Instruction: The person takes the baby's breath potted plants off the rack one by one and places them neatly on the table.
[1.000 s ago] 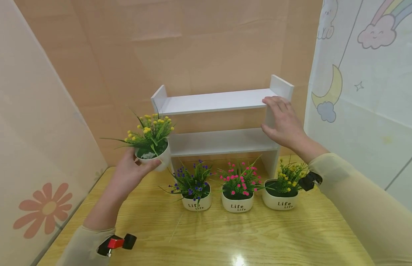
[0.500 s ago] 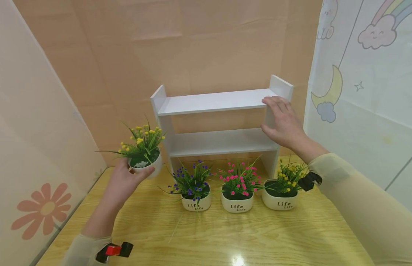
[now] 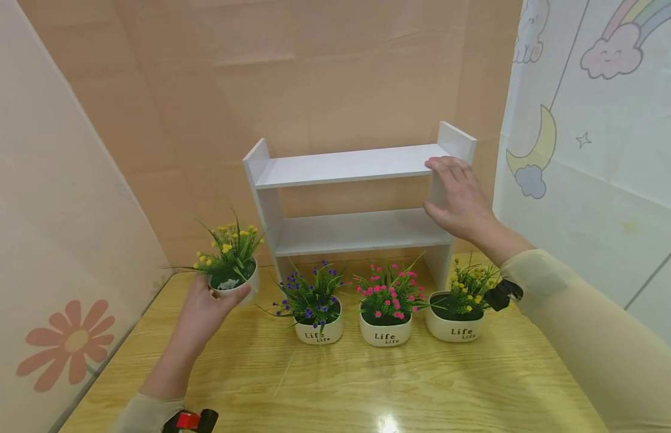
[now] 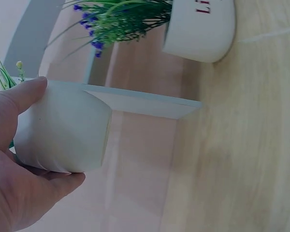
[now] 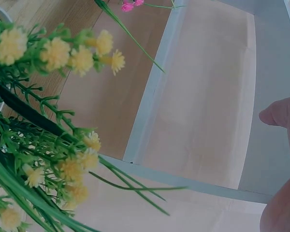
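Observation:
My left hand (image 3: 205,310) grips a white pot (image 3: 248,293) with a yellow-flowered artificial plant (image 3: 229,246), thumb on one side and fingers on the other. In the left wrist view this pot (image 4: 63,128) hangs above the table, near the shelf's left side panel. The white two-tier shelf (image 3: 346,165) stands at the back. My right hand (image 3: 462,198) rests its fingertips on the right end of the top board; its thumb (image 5: 275,113) points inward below that board, apart from the fingers. Whether the palm touches the side panel is hidden.
Three more potted plants stand in a row before the shelf: purple-flowered (image 3: 319,332), pink-flowered (image 3: 385,334) and yellow-flowered (image 3: 456,329). They stand on a wooden table (image 3: 335,388). Patterned cloths (image 3: 59,198) hang left and right, with a plain peach one behind.
My left hand has moved left and down with the yellow-flowered potted plant, away from the shelf's left side. The right hand has stayed at the shelf's top right.

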`<action>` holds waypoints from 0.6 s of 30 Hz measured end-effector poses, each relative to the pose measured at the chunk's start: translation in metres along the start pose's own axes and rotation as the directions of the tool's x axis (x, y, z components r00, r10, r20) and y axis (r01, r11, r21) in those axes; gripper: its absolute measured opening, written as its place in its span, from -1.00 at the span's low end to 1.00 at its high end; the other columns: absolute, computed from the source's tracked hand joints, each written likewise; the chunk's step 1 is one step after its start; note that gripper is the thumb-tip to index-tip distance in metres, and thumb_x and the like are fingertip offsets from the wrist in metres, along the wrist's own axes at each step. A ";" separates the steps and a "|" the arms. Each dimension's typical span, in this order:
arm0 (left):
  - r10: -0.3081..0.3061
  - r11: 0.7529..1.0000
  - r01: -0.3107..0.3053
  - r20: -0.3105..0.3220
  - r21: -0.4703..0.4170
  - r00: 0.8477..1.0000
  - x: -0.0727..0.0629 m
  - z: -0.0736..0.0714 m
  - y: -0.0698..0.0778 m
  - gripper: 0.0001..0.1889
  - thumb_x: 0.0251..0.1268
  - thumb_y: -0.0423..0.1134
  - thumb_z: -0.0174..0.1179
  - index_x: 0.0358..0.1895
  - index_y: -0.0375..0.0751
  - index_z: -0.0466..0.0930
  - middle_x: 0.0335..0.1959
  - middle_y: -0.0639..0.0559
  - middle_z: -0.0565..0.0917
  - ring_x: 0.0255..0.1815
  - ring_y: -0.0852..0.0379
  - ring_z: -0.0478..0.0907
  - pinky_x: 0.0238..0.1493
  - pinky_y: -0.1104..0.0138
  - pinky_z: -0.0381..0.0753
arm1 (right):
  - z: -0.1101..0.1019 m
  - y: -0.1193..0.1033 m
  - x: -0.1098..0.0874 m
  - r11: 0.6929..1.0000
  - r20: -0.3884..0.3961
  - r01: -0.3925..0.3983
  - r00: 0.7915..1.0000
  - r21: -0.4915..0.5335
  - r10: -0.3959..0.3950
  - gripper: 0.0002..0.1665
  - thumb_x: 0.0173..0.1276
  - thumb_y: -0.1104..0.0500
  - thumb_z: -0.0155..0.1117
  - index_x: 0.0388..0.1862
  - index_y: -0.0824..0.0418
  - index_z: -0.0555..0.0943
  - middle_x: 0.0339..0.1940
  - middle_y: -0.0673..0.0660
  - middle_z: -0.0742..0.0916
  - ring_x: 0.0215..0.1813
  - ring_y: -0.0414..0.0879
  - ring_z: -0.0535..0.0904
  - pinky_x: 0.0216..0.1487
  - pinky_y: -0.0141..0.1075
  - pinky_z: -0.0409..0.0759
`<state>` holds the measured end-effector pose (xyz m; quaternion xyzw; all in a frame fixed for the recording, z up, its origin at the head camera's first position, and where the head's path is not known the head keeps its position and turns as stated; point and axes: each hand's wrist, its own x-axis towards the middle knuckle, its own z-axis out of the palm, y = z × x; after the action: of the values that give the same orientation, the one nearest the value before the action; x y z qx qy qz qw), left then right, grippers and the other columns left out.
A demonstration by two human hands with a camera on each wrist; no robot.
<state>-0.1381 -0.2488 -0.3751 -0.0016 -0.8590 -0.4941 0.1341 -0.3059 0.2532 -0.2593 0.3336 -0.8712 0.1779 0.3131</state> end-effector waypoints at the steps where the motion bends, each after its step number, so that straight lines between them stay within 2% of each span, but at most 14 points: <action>1: -0.005 1.000 0.005 0.002 -0.005 1.000 -0.001 0.001 -0.002 -0.11 0.51 0.01 0.50 0.75 -0.01 0.21 0.58 -0.18 0.44 0.60 -0.25 0.35 0.45 -0.36 0.47 | 0.000 0.000 0.000 1.000 -0.001 0.001 1.000 0.000 -0.001 -0.07 0.33 0.31 0.51 0.63 0.38 0.32 0.56 0.42 0.42 0.63 0.39 0.20 0.72 0.18 0.09; 10: -0.022 1.000 0.022 0.000 0.000 1.000 -0.006 0.010 -0.021 -0.18 0.51 0.04 0.50 0.67 -0.10 0.32 0.51 -0.18 0.53 0.53 -0.18 0.45 0.48 -0.21 0.48 | 0.002 0.001 0.001 1.000 0.004 -0.002 1.000 -0.014 0.002 -0.07 0.34 0.30 0.49 0.63 0.39 0.31 0.56 0.43 0.42 0.64 0.40 0.18 0.74 0.15 0.04; 13: -0.039 0.999 0.039 0.005 -0.013 0.999 -0.008 0.014 -0.027 -0.13 0.49 0.07 0.51 0.68 -0.14 0.29 0.56 -0.23 0.46 0.57 -0.20 0.41 0.52 -0.24 0.44 | 0.002 0.001 0.001 1.000 0.002 0.000 1.000 -0.016 0.000 -0.07 0.33 0.30 0.49 0.62 0.40 0.31 0.56 0.43 0.42 0.63 0.40 0.19 0.74 0.16 0.05; 18: -0.041 0.998 0.041 0.002 -0.037 0.999 -0.012 0.019 -0.034 -0.19 0.48 -0.02 0.53 0.62 -0.21 0.34 0.52 -0.25 0.50 0.54 -0.18 0.43 0.51 -0.19 0.45 | 0.003 0.001 0.001 1.000 0.004 -0.008 1.000 -0.017 0.008 -0.07 0.34 0.30 0.50 0.63 0.38 0.31 0.56 0.42 0.42 0.64 0.39 0.18 0.74 0.16 0.05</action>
<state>-0.1359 -0.2481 -0.4157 0.0132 -0.8497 -0.5124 0.1231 -0.3081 0.2518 -0.2605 0.3277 -0.8747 0.1709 0.3135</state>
